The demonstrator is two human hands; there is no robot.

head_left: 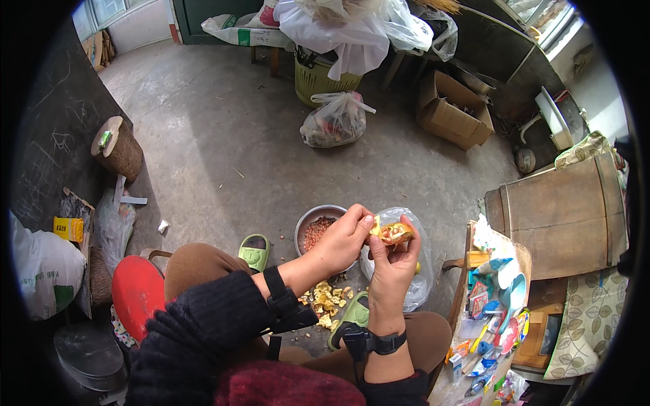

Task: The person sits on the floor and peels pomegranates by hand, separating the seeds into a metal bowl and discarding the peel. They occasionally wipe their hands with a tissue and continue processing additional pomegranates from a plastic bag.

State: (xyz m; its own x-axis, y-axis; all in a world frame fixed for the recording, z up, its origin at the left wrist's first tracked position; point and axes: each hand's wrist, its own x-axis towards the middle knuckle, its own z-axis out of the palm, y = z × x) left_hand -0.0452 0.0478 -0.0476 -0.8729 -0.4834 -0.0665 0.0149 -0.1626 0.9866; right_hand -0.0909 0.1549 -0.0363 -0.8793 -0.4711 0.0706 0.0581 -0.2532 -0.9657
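Observation:
My right hand (395,256) holds an opened piece of pomegranate (396,233), its pale seeds and membrane showing. The fingers of my left hand (345,236) pinch a yellow bit of rind (375,226) at the left edge of the fruit. Below my left hand, partly covered by it, a metal bowl (299,231) stands on the floor with loose pinkish pomegranate seeds (318,232) inside. Under my right hand lies a clear plastic bag (422,254) with a yellowish fruit (418,268) partly visible. Peeled rind pieces (325,302) are heaped on the floor between my feet.
Green slippers (255,251) are on my feet. To the right stands a low table (459,350) crowded with small packets and spoons. A tied plastic bag (335,122), a cardboard box (452,111) and a wood stump (119,147) rest farther off. Beside my left knee is a red round seat (136,297).

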